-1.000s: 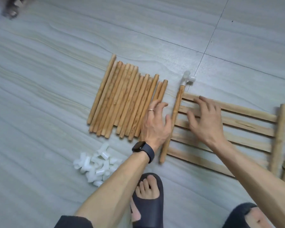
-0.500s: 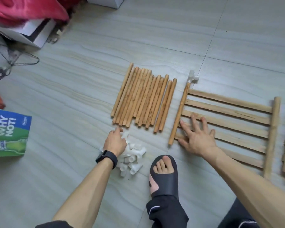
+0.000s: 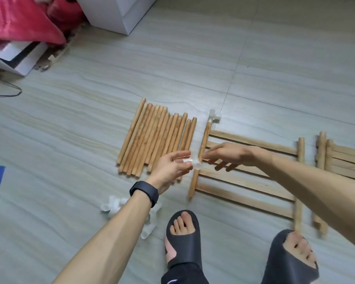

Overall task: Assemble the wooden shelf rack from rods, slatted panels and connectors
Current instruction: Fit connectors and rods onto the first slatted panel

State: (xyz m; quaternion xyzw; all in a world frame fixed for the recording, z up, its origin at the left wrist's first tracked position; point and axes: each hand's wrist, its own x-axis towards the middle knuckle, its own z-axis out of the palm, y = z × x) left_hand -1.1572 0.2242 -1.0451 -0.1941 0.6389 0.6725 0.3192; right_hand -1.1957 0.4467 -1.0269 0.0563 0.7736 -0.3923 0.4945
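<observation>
A person's left hand [image 3: 170,169] pinches a white connector [image 3: 194,163] over the edge of a slatted panel [image 3: 244,182] on the floor [image 3: 70,140], beside a row of rods [image 3: 152,140]. The right hand [image 3: 230,155] hovers alongside, fingers straight and holding nothing.

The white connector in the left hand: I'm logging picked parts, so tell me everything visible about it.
The white connector looks like translucent plastic: short tubes joined at angles, one open round socket facing the camera. The left hand pinches it, held up in front of the slatted panel's end rod. The right hand stretches toward it with straight fingers; whether they touch it is unclear.
</observation>
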